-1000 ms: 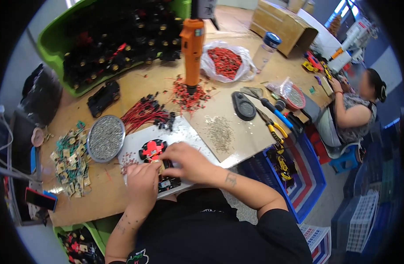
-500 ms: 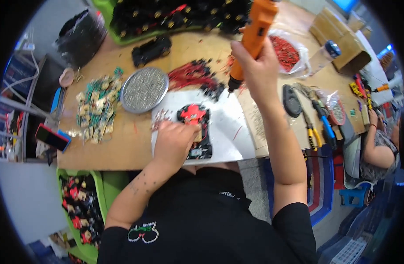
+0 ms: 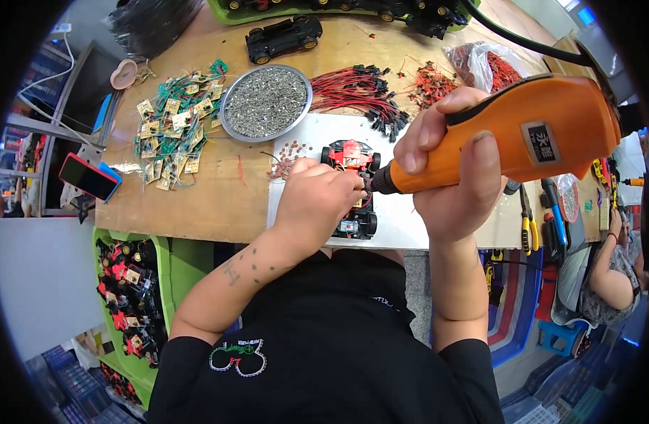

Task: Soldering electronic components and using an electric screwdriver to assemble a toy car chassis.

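Observation:
A small toy car chassis [image 3: 352,152], red at one end and black at the other, lies on a white sheet [image 3: 399,230] in front of me. My left hand [image 3: 312,205] is closed on its left side, fingertips at the middle of the chassis. They partly cover a small tan board there. My right hand [image 3: 452,198] is wrapped round an orange electric screwdriver [image 3: 572,116], held nearly level. Its black nose points left at the chassis; the bit's tip is hidden by the fingers. Several small copper-coloured pieces [image 3: 288,157] lie beside my left hand.
A metal dish [image 3: 261,138] of screws stands behind the sheet. Wired circuit boards [image 3: 176,124] are heaped on the left, red and black wires [image 3: 349,88] behind. A black car body [image 3: 283,39] lies farther back. Pliers [image 3: 528,226] lie right; a green crate [image 3: 162,283] stands lower left.
My right hand has brought the screwdriver down from its raised position to the chassis, tilting it from upright to nearly level. My left hand stays at the chassis. The whole view has shifted.

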`<act>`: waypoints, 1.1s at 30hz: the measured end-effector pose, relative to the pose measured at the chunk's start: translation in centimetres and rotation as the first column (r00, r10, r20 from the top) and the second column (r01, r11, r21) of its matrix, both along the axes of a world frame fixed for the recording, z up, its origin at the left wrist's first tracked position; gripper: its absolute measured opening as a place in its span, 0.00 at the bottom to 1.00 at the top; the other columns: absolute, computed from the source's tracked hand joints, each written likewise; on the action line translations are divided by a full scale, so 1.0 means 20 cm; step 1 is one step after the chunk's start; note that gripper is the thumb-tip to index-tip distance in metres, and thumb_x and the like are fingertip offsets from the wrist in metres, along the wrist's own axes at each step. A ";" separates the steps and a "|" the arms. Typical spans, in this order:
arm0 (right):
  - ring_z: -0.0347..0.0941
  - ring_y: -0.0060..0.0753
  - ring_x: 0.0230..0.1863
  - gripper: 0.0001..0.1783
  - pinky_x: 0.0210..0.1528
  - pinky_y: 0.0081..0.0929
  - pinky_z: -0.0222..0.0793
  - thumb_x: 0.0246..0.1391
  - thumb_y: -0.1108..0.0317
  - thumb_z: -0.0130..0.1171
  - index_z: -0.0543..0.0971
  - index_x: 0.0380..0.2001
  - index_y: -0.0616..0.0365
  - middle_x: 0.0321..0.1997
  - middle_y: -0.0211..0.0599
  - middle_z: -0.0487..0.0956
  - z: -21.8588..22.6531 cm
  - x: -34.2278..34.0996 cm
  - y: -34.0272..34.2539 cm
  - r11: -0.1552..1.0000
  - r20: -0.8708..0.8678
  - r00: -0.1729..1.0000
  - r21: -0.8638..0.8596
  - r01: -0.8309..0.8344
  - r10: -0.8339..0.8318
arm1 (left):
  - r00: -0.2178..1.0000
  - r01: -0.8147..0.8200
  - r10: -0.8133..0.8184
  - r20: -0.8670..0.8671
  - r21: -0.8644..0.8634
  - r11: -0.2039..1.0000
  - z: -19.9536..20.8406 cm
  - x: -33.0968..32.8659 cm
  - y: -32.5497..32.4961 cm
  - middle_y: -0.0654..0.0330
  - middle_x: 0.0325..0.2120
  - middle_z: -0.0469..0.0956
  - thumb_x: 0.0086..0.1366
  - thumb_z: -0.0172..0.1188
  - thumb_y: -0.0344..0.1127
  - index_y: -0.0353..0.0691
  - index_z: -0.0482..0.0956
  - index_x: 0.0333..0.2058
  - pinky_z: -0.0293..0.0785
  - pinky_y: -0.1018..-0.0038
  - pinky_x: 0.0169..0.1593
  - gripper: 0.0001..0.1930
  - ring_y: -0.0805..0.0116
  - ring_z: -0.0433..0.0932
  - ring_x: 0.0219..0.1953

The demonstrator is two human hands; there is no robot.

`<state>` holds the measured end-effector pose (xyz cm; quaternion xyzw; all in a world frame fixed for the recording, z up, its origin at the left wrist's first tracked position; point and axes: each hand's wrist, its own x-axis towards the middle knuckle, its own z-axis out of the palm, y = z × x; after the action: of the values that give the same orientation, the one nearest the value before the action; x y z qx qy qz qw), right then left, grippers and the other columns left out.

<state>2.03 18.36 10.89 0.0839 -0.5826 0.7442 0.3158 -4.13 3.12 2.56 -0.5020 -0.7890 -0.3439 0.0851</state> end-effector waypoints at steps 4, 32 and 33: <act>0.67 0.24 0.24 0.23 0.27 0.24 0.66 0.60 0.50 0.53 0.69 0.44 0.60 0.29 0.34 0.69 0.00 -0.01 -0.01 0.999 0.013 1.000 0.039 0.027 -0.027 | 1.000 0.008 -0.008 0.004 0.008 1.000 0.01 0.00 0.00 0.63 0.21 0.76 0.51 0.70 0.34 0.43 0.76 0.30 0.66 0.65 0.41 0.10 0.62 0.77 0.27; 0.66 0.25 0.22 0.23 0.24 0.24 0.65 0.58 0.51 0.54 0.68 0.42 0.62 0.26 0.35 0.68 -0.05 0.05 -0.08 0.998 0.080 0.995 0.033 0.054 -0.057 | 1.000 0.013 -0.013 0.020 -0.006 1.000 -0.01 -0.01 0.00 0.63 0.21 0.77 0.58 0.63 0.35 0.41 0.77 0.38 0.68 0.66 0.43 0.10 0.64 0.77 0.28; 0.66 0.25 0.22 0.23 0.24 0.24 0.65 0.58 0.51 0.55 0.68 0.42 0.62 0.26 0.34 0.68 -0.05 0.05 -0.09 0.998 0.097 0.994 0.043 0.055 -0.059 | 1.000 0.011 -0.011 0.017 0.001 1.000 -0.02 -0.01 0.00 0.63 0.21 0.77 0.58 0.64 0.35 0.41 0.77 0.38 0.68 0.66 0.43 0.10 0.64 0.77 0.28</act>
<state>3.07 16.65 9.91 0.0368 -0.6146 0.7261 0.3063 -4.34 3.04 2.15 -0.5032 -0.7869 -0.3490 0.0767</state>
